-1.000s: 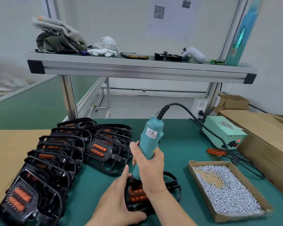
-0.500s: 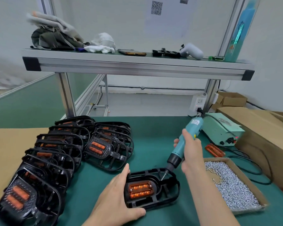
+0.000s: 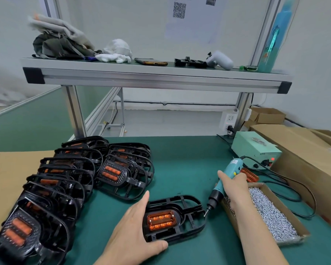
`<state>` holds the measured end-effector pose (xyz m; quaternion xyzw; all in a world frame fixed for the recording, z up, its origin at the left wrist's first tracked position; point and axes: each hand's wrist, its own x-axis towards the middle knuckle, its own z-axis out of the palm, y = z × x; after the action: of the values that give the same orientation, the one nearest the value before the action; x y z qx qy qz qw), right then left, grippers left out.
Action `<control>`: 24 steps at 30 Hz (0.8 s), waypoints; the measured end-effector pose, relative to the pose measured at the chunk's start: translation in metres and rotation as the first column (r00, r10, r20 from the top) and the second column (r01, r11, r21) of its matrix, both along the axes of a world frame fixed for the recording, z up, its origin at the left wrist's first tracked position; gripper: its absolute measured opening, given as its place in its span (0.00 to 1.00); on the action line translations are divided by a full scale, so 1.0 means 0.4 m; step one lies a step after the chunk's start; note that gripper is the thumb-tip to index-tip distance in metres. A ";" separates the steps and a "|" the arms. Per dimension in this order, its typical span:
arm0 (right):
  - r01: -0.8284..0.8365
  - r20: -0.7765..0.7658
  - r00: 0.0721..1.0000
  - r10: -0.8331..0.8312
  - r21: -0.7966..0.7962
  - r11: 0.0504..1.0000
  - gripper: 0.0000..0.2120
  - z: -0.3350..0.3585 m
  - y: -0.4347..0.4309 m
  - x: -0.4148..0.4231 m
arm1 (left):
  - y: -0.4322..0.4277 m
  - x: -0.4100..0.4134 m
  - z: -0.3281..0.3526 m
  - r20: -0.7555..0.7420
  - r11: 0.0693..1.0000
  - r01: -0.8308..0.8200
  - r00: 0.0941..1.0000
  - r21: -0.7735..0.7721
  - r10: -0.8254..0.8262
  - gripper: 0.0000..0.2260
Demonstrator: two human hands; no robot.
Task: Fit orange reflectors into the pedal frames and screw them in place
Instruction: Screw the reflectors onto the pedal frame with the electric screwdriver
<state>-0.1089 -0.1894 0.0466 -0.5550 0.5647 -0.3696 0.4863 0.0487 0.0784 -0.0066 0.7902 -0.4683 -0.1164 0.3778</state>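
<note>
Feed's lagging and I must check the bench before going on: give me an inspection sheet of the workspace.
Surface: green mat; cardboard sheet at left.
Job's things: pedal frame holds an orange reflector, two screw heads showing; finished pedals stacked at left; screws in a cardboard tray at right.
Clutter: spare reflector beside the power unit.
Grips: left hand steadies the frame's left edge, fingers straight; right hand grips the electric screwdriver, bit beside the frame's right end.
Cables: black cable loops on the mat right of the tray.
Surroundings: shelf above with phone and cloths; cardboard boxes at right.
</note>
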 end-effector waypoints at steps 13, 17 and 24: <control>-0.098 -0.491 0.871 -0.018 -0.210 0.973 0.23 0.015 0.012 -0.067 | 0.008 0.017 0.002 -0.157 0.989 -0.063 0.987 -0.131 0.042 0.50; -0.128 -0.570 0.820 -0.059 -0.282 0.951 0.28 0.033 0.018 -0.079 | 0.011 0.017 0.011 -0.324 0.974 -0.105 0.945 -0.202 0.035 0.44; -0.288 -0.484 0.875 0.034 -0.463 0.838 0.26 0.067 0.067 -0.033 | 0.019 0.021 0.024 -0.539 0.936 -0.183 0.842 -0.301 -0.009 0.37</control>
<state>-0.1221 -0.1624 0.0733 -0.7833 0.4909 -0.3241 0.2009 0.0570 0.0859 0.0029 0.6700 -0.3211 -0.2301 0.6286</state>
